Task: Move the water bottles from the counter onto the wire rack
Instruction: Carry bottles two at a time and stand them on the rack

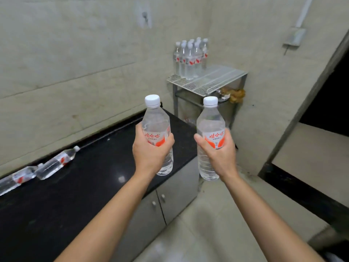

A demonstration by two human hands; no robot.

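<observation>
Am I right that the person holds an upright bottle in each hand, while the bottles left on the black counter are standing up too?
Not quite. The left hand and right hand do each hold an upright bottle, but the head view shows the bottles left on the black counter lying on their sides, along the wall. The ones standing up are the cluster on the wire rack.

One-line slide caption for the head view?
Each hand carries an upright water bottle toward the wire rack.
</observation>
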